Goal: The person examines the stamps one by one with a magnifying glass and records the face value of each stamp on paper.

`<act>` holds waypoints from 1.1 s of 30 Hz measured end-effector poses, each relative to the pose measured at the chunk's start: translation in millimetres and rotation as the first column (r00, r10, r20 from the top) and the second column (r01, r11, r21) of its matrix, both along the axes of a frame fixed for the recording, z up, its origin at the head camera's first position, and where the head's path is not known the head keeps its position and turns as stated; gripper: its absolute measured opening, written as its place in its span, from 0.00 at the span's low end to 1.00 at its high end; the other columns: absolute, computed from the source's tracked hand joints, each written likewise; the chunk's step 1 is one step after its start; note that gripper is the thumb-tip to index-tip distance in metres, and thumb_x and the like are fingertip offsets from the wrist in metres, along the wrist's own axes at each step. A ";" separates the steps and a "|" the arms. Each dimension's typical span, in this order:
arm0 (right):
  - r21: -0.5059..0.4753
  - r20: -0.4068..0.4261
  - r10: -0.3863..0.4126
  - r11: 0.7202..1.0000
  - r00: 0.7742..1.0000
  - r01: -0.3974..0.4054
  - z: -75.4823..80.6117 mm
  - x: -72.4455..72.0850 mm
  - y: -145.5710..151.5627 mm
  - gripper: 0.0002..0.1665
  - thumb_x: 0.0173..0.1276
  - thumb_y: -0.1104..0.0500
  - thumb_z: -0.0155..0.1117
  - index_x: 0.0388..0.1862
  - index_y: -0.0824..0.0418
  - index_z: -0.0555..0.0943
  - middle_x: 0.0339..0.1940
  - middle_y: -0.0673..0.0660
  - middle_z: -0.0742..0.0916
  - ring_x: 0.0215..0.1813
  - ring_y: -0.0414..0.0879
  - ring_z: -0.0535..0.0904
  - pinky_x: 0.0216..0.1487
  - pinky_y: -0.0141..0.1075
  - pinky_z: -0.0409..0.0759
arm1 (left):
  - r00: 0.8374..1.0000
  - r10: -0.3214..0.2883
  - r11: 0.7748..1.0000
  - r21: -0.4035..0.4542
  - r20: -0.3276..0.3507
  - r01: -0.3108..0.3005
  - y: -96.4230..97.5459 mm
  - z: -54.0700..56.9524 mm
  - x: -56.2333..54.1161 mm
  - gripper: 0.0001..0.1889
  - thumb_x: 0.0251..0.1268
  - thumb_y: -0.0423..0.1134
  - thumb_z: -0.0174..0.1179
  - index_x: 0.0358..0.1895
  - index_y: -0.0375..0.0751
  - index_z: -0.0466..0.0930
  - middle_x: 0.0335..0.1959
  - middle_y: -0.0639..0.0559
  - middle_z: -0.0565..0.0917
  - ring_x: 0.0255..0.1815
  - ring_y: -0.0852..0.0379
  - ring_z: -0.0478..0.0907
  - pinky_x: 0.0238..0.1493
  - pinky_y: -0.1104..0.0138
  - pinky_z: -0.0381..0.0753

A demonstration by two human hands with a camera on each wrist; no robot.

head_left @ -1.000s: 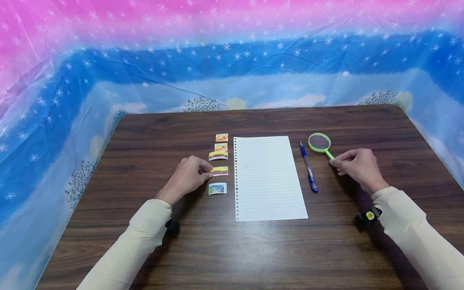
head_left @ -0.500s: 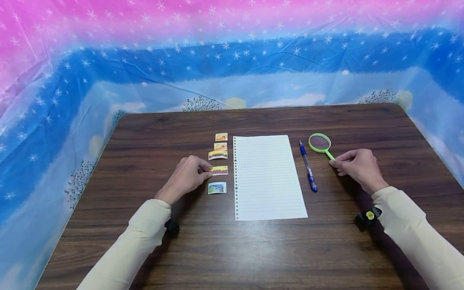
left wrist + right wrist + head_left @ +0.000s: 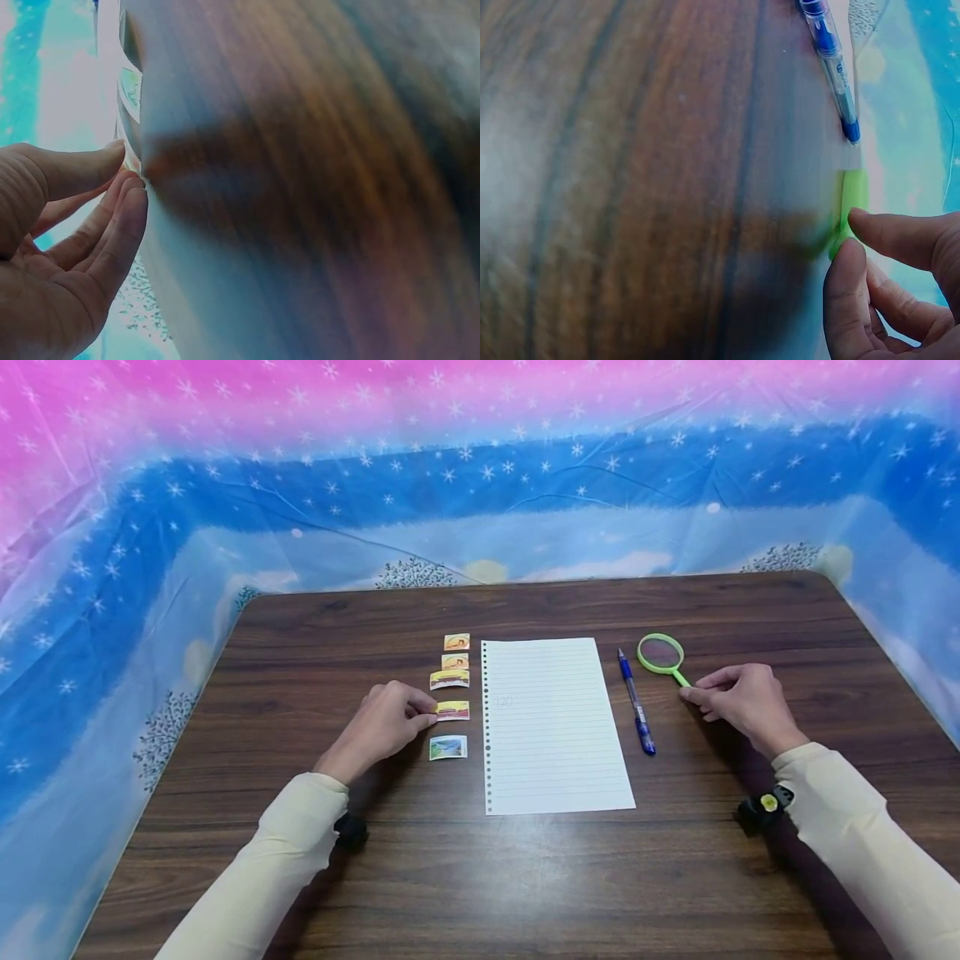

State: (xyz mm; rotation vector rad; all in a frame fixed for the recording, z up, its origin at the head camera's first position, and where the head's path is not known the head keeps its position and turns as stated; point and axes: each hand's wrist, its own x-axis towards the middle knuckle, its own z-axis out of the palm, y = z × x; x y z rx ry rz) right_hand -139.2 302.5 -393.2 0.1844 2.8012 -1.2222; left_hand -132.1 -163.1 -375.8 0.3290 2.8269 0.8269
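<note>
Across a dark wood-grain worktop (image 3: pixel 540 885) with rounded far corners, a soft patch of light glows near the front edge, and the forearms throw shadows over the brown streaks. Around its far and side edges rises a cloth backdrop (image 3: pixel 420 485), pink at the top, then blue with white snowflakes, then paler, with leafy tree shapes low down. Left of centre, five small printed slips stand in a column: two orange slips (image 3: pixel 457 642) farthest off, a yellow slip (image 3: pixel 450 680) just below them, then a yellow-and-red slip (image 3: pixel 454 710), and a landscape slip (image 3: pixel 448 747) nearest. The left hand (image 3: pixel 378 722) pinches the left end of the yellow-and-red slip between thumb and fingertips. Beside the column lies a lined sheet (image 3: pixel 557 735) with punched holes along its left side and faint handwriting. To its right rest a blue pen (image 3: pixel 636 702) and a green-rimmed magnifying glass (image 3: pixel 660 652), whose handle the right hand (image 3: pixel 746 710) pinches at its end. Both arms wear cream sleeves (image 3: pixel 262 852).
</note>
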 end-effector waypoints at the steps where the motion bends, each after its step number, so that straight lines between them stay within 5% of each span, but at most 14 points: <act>1: 0.006 -0.003 -0.001 1.000 1.000 0.001 0.7 -0.1 0.1 0.22 0.68 0.52 0.73 0.44 0.72 0.85 0.34 0.61 0.90 0.29 0.43 0.86 0.31 0.33 0.84 | 1.000 -0.002 1.000 -0.002 -0.001 0.002 -0.1 0.6 0.0 0.08 0.69 0.34 0.66 0.46 0.38 0.90 0.41 0.47 0.89 0.39 0.53 0.83 0.44 0.57 0.83; 17: -0.030 -0.079 0.049 0.998 0.996 -0.051 10.2 -1.4 -11.4 0.18 0.69 0.57 0.71 0.46 0.72 0.85 0.34 0.65 0.89 0.27 0.46 0.86 0.30 0.36 0.85 | 0.988 -0.120 0.993 -0.001 -0.100 0.121 20.9 12.5 11.5 0.11 0.69 0.35 0.67 0.51 0.40 0.89 0.44 0.47 0.88 0.38 0.56 0.83 0.38 0.59 0.82; 26: -0.026 -0.092 0.113 0.993 0.989 -0.116 14.4 -0.9 -29.4 0.19 0.68 0.53 0.73 0.46 0.69 0.86 0.35 0.63 0.89 0.28 0.47 0.85 0.30 0.37 0.84 | 0.968 -0.197 0.980 -0.024 -0.157 0.195 35.2 10.7 16.1 0.16 0.66 0.35 0.69 0.55 0.34 0.86 0.53 0.41 0.85 0.55 0.48 0.82 0.52 0.54 0.82; 33: -0.009 -0.080 0.158 0.987 0.984 -0.160 13.6 -0.2 -41.6 0.21 0.66 0.51 0.75 0.45 0.69 0.87 0.36 0.61 0.89 0.29 0.49 0.85 0.31 0.34 0.82 | 0.954 -0.263 0.965 -0.032 -0.143 0.261 46.9 9.4 20.0 0.19 0.68 0.35 0.67 0.60 0.33 0.83 0.55 0.43 0.84 0.58 0.49 0.81 0.57 0.55 0.81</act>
